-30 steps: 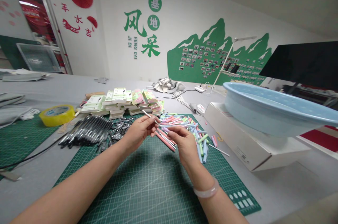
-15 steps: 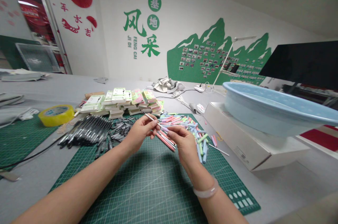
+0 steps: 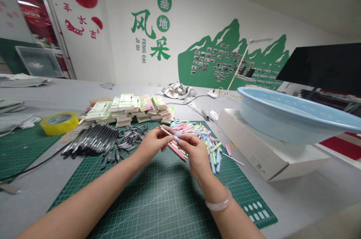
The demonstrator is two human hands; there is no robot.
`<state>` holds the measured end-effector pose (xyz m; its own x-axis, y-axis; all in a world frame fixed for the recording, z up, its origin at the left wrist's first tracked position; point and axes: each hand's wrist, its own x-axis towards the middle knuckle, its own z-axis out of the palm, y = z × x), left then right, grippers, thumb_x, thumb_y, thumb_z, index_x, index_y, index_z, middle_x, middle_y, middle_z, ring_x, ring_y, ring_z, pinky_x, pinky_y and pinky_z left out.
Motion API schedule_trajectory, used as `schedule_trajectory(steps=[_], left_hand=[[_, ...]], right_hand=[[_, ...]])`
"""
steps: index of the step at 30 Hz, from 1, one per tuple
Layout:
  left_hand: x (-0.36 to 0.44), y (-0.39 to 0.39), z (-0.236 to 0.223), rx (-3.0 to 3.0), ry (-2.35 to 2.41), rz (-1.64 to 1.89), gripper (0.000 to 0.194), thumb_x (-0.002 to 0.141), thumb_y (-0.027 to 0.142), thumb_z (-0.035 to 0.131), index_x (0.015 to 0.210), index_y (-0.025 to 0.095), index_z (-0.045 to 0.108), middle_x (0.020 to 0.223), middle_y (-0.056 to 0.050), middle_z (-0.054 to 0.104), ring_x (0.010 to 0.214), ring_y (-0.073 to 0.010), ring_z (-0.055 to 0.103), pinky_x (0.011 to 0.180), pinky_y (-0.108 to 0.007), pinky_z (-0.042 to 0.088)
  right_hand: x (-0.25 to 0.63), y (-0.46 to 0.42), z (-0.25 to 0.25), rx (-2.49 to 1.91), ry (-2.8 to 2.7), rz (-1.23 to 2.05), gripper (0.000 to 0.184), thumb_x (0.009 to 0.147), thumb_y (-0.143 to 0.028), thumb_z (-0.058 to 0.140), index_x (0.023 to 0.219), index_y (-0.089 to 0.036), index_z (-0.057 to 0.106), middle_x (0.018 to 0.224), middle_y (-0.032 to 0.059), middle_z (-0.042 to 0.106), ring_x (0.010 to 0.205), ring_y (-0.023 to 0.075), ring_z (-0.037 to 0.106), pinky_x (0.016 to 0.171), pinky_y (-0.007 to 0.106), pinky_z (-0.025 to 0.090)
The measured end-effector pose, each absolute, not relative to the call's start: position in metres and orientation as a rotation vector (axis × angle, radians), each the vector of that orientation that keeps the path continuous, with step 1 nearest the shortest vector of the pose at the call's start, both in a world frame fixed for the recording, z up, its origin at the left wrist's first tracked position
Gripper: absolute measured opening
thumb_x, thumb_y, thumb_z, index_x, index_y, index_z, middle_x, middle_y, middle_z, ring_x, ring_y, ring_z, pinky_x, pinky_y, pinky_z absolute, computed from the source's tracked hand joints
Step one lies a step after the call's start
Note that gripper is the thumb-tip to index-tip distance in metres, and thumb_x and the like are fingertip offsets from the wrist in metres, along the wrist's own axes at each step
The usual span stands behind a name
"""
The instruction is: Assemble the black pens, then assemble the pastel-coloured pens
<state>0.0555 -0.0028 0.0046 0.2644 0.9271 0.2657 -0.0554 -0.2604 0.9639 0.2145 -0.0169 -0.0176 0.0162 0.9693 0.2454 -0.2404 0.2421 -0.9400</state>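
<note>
Both of my hands meet above the cutting mat [image 3: 158,197]. Between the closed fingers of my left hand [image 3: 153,144] is a thin white pen refill [image 3: 166,130], slanting down to the right. My right hand [image 3: 194,150] pinches a small light-purple tube [image 3: 176,138], mostly covered by the fingertips. The refill's lower end meets the tube; whether it is inside cannot be made out. Pink tubes [image 3: 177,152] and white sticks lie just beneath my hands. Blue tubes [image 3: 217,162], with green and pink ones, are heaped beside my right hand.
Black pens [image 3: 91,139] lie in a pile left of my hands, with smaller dark parts [image 3: 131,135] beside them. Behind are stacked small boxes [image 3: 126,105]. Yellow tape [image 3: 59,123] sits left. A blue basin [image 3: 284,118] rests on a white box [image 3: 259,152] at right.
My left hand has moved slightly right and down along the refill, closer to my right hand. Less of the refill shows now. The things on the table have stayed put.
</note>
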Motion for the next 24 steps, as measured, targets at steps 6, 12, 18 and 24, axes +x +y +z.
schedule_trajectory(steps=[6, 12, 18, 24], left_hand=[[0.0558, -0.0043, 0.0067, 1.288, 0.819, 1.101, 0.032, 0.08, 0.045, 0.055, 0.095, 0.017, 0.055, 0.06, 0.005, 0.044, 0.045, -0.0051, 0.036, 0.039, -0.016, 0.028], [0.0531, -0.0055, 0.0123, 1.125, 0.77, 1.106, 0.019, 0.08, 0.036, 0.056, 0.087, 0.019, 0.052, 0.056, 0.007, 0.038, 0.044, -0.0042, 0.031, 0.04, -0.014, 0.018], [0.0534, -0.002, 0.0104, 1.255, 0.761, 1.23, 0.019, 0.075, 0.03, 0.064, 0.08, 0.017, 0.051, 0.061, 0.004, 0.05, 0.045, -0.0047, 0.035, 0.039, -0.017, 0.023], [0.0536, -0.0042, 0.0123, 1.405, 0.856, 1.233, 0.021, 0.078, 0.034, 0.062, 0.079, 0.016, 0.052, 0.057, 0.005, 0.05, 0.044, -0.0052, 0.037, 0.04, -0.018, 0.026]], right_hand=[[0.2142, -0.0159, -0.0178, -0.845, -1.114, 1.161, 0.018, 0.066, -0.025, 0.074, 0.082, -0.017, 0.071, 0.081, 0.0044, 0.068, 0.078, 0.0174, 0.06, 0.069, 0.03, 0.049], [0.2142, -0.0157, -0.0184, -0.862, -1.113, 1.141, 0.019, 0.066, -0.026, 0.074, 0.082, -0.017, 0.071, 0.08, 0.004, 0.068, 0.077, 0.017, 0.06, 0.069, 0.029, 0.049], [0.2142, -0.017, -0.0159, -0.88, -1.099, 1.131, 0.019, 0.065, -0.026, 0.074, 0.081, -0.017, 0.071, 0.077, 0.0032, 0.068, 0.071, 0.0158, 0.059, 0.066, 0.029, 0.048], [0.2136, -0.0177, -0.0141, -0.901, -1.091, 1.194, 0.019, 0.064, -0.028, 0.075, 0.078, -0.016, 0.071, 0.073, 0.0038, 0.068, 0.067, 0.0152, 0.059, 0.065, 0.028, 0.047]])
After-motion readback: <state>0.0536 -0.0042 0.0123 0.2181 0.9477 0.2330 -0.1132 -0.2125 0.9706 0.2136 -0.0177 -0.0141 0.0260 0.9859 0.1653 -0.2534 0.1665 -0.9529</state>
